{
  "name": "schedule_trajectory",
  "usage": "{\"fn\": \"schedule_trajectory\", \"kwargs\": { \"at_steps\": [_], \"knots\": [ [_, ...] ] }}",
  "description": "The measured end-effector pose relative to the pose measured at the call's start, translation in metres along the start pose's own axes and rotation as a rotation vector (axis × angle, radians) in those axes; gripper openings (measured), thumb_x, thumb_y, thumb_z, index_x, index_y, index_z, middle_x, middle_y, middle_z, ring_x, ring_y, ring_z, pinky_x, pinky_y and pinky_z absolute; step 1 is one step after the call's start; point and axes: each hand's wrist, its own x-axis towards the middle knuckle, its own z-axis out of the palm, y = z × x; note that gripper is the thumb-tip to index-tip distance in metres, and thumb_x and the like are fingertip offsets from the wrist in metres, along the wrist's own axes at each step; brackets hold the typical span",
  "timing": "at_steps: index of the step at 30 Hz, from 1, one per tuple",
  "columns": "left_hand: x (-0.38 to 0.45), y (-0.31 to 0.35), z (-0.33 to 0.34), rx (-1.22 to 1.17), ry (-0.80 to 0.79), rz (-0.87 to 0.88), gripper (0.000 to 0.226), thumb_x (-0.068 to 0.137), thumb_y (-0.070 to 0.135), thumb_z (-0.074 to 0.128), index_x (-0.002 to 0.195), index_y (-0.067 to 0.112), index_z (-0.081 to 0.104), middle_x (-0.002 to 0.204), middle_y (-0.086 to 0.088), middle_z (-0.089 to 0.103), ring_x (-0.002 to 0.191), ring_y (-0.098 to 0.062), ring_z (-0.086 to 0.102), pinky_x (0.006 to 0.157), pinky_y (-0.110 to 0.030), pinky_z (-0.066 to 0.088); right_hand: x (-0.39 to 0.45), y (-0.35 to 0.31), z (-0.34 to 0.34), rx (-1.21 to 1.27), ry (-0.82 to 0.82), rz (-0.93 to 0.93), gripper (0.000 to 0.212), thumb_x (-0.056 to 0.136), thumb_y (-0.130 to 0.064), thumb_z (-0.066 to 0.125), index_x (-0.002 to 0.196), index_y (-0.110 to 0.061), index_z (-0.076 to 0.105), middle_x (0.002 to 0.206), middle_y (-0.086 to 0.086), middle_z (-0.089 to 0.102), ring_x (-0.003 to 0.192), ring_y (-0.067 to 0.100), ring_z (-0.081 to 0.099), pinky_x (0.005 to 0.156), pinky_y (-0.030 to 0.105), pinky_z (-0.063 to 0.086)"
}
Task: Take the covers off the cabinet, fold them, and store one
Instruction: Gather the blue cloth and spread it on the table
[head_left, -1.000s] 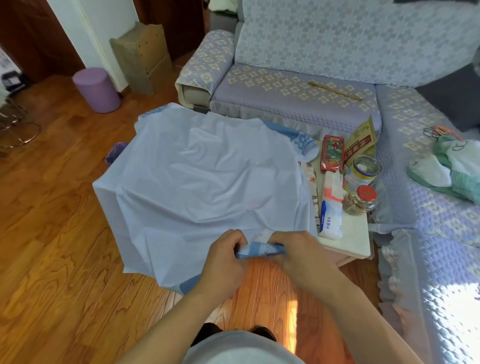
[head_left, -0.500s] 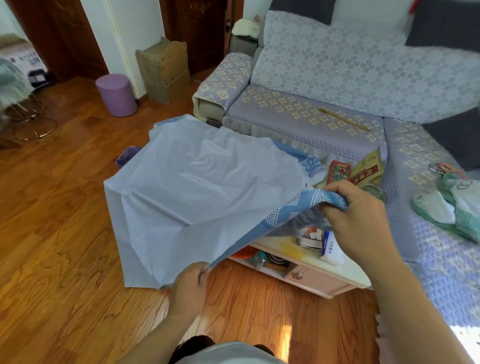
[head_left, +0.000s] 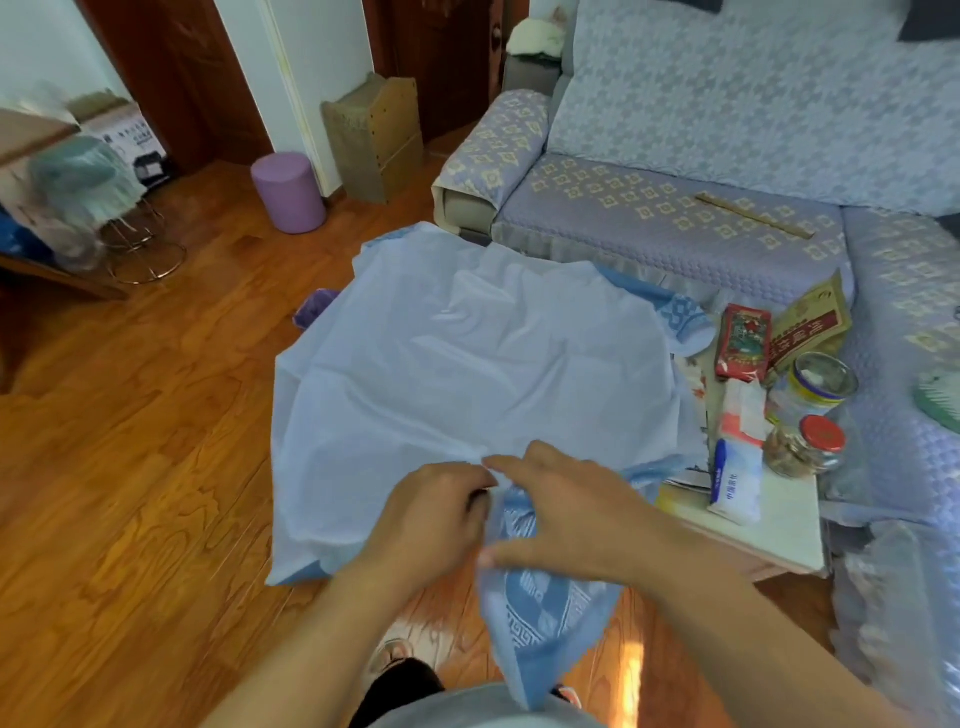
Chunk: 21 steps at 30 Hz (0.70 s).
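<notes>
A pale blue cover (head_left: 467, 374) lies spread over the low cabinet (head_left: 789, 525), its plain underside up and a patterned blue border showing at the far right corner. My left hand (head_left: 436, 514) pinches the near edge of the cover. My right hand (head_left: 576, 514) is beside it, gripping the same edge. A patterned blue corner of the cover (head_left: 545, 618) hangs down below both hands toward my body. Most of the cabinet is hidden under the cloth; only its right end shows.
On the cabinet's bare right end stand a red packet (head_left: 743, 340), a tissue pack (head_left: 735, 483), two jars (head_left: 805, 441) and a paper bag. A sofa (head_left: 675, 208) wraps around the far and right sides. A purple stool (head_left: 288, 192) stands on the wood floor.
My right hand, raised to the right with the border half a second ago, has come back down beside my left hand. The cover's near edge is gathered again and a corner now hangs below.
</notes>
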Motion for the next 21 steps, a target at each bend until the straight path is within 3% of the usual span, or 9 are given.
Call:
{"fn": "schedule_trajectory", "kwargs": {
  "at_steps": [2,5,6,8,11,13,16,18,21],
  "knots": [
    [0.007,0.009,-0.005,-0.079,0.089,0.011,0.021,0.078,0.025,0.049,0.089,0.025,0.067,0.082,0.003,0.072,0.076,-0.017,0.062,0.065,-0.033,0.048,0.011,-0.009,0.013,-0.066,0.008,0.031,0.093,0.065,-0.081,0.051,0.146,-0.041,0.029,0.117,-0.01,0.052,0.103,0.02,0.059,0.085,0.039,0.05],
    [0.01,0.0,-0.009,-0.149,0.174,0.05,0.015,0.081,0.029,0.052,0.08,0.02,0.065,0.076,0.003,0.068,0.07,-0.015,0.059,0.062,-0.032,0.043,0.029,-0.014,0.014,-0.215,0.227,0.116,0.025,0.087,-0.044,0.051,0.108,-0.029,0.055,0.097,0.001,0.066,0.092,0.03,0.064,0.072,0.039,0.05],
    [0.01,-0.008,-0.008,-0.186,0.173,0.057,0.015,0.083,0.028,0.055,0.08,0.02,0.067,0.075,0.004,0.068,0.07,-0.014,0.059,0.063,-0.031,0.044,0.033,-0.016,0.013,-0.22,0.266,0.134,0.014,0.089,-0.035,0.05,0.098,-0.027,0.057,0.091,0.002,0.067,0.089,0.031,0.064,0.069,0.039,0.048],
    [0.009,-0.022,-0.011,-0.277,0.178,0.078,0.014,0.087,0.025,0.058,0.079,0.02,0.068,0.071,0.006,0.065,0.066,-0.011,0.056,0.061,-0.028,0.042,0.038,-0.025,0.013,-0.152,0.288,0.134,0.019,0.089,-0.03,0.049,0.101,-0.03,0.064,0.086,0.0,0.069,0.086,0.026,0.063,0.069,0.038,0.049],
    [0.011,-0.047,-0.025,-0.325,0.173,0.15,0.024,0.082,0.029,0.05,0.08,0.015,0.069,0.07,0.005,0.062,0.065,-0.01,0.053,0.061,-0.025,0.041,0.04,-0.053,0.006,0.068,0.274,0.177,0.047,0.089,-0.039,0.058,0.135,-0.045,0.054,0.087,-0.009,0.066,0.088,0.014,0.061,0.072,0.025,0.05],
    [0.017,-0.063,-0.04,-0.369,0.075,0.156,0.02,0.077,0.025,0.052,0.079,0.017,0.071,0.067,0.008,0.06,0.064,-0.009,0.054,0.061,-0.026,0.043,0.037,-0.066,0.004,0.164,0.236,0.243,0.064,0.081,-0.057,0.068,0.141,-0.047,0.048,0.094,-0.014,0.064,0.096,0.007,0.059,0.076,0.016,0.047],
    [0.037,-0.075,-0.062,-0.405,-0.203,0.023,0.016,0.075,0.012,0.062,0.064,0.024,0.063,0.057,0.011,0.055,0.056,-0.006,0.05,0.057,-0.025,0.04,0.037,-0.086,0.007,0.032,0.166,0.319,0.092,0.06,-0.094,0.053,0.139,-0.048,0.041,0.092,-0.012,0.064,0.098,0.009,0.06,0.08,0.029,0.05],
    [0.049,-0.076,-0.072,-0.366,-0.279,0.032,0.02,0.075,0.011,0.062,0.059,0.019,0.054,0.056,0.008,0.052,0.054,-0.011,0.048,0.054,-0.031,0.041,0.046,-0.103,0.018,-0.114,0.159,0.345,0.095,0.061,-0.096,0.047,0.139,-0.044,0.035,0.079,-0.013,0.053,0.091,0.015,0.061,0.071,0.033,0.046],
    [0.055,-0.066,-0.083,-0.347,-0.272,0.075,0.026,0.073,0.011,0.06,0.056,0.016,0.041,0.052,0.005,0.042,0.052,-0.016,0.039,0.05,-0.034,0.035,0.064,-0.12,0.029,-0.146,0.26,0.373,0.08,0.069,-0.083,0.052,0.132,-0.036,0.035,0.078,-0.008,0.055,0.085,0.022,0.063,0.067,0.035,0.046]
  ]
}}
